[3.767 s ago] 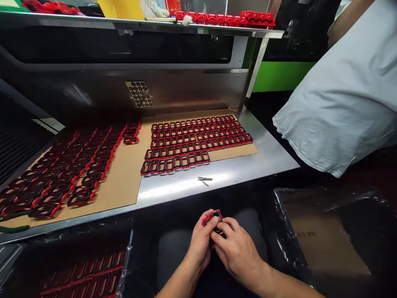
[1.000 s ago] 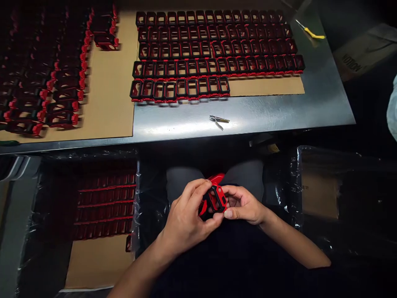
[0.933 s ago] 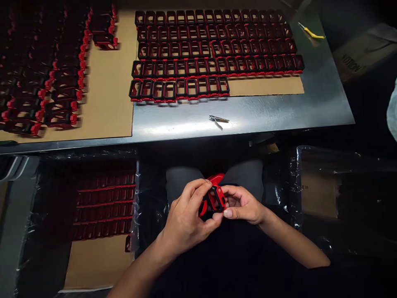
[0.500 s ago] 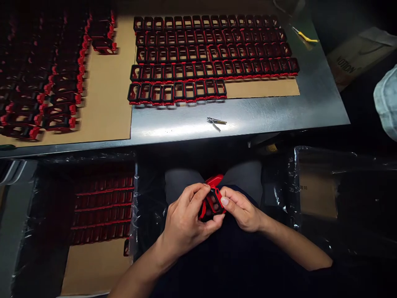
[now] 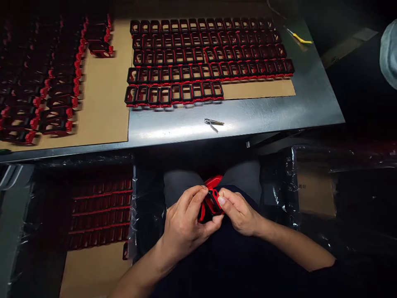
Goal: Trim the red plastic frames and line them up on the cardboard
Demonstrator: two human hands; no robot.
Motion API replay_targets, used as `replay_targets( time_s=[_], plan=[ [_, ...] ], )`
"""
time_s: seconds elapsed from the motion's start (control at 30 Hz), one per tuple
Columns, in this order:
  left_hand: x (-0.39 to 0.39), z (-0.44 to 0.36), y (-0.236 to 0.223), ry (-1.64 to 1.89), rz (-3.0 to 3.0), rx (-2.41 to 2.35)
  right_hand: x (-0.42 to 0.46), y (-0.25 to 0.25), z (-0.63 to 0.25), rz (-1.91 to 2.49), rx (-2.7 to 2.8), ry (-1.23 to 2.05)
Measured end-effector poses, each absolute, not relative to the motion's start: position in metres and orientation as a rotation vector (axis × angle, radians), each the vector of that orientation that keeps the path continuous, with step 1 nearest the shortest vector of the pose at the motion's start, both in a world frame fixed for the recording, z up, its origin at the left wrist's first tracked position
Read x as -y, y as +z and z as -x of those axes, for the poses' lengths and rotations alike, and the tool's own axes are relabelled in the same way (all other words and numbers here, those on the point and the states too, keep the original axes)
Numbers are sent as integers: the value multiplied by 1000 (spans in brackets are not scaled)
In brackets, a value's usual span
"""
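One red-and-black frame (image 5: 215, 200), lower centre: left hand (image 5: 183, 216) clamps it; right hand (image 5: 240, 213) pinches its edge, thumb (image 5: 222, 201) now higher, seemingly pressing.

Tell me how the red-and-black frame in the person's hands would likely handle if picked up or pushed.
The red-and-black frame is probably light for its size, since its middle is open. It looks fairly stiff: the visible part shows no sag between the left hand and right hand. Its straight edges suggest it would slide rather than roll.
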State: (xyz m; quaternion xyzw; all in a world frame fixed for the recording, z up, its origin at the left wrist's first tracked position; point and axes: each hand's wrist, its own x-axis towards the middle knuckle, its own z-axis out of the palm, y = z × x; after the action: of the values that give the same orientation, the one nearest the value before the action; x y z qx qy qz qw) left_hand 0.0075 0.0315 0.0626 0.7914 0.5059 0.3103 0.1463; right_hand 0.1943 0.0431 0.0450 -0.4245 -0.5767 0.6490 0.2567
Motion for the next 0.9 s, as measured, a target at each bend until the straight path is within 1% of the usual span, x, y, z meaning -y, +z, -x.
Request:
replay_targets(
  time_s=[0.1,0.4,0.47,0.73,0.9],
  plan=[
    [-32,-9,63,921,-2245,-1468,-44,44,-191,1227,1502,1769],
    [-30,-7,61,963,-2156,-1478,-50,35,-192,1170,949,2020],
    [-31,-7,60,960,-2152,-1477,-50,36,-193,1167,974,2002],
    [-32,-8,54,965,-2108,-1435,-49,44,-196,1177,1370,1893],
    [-31,-6,47,994,-1889,-1387,-52,54,-202,990,1361,2032]
  ],
)
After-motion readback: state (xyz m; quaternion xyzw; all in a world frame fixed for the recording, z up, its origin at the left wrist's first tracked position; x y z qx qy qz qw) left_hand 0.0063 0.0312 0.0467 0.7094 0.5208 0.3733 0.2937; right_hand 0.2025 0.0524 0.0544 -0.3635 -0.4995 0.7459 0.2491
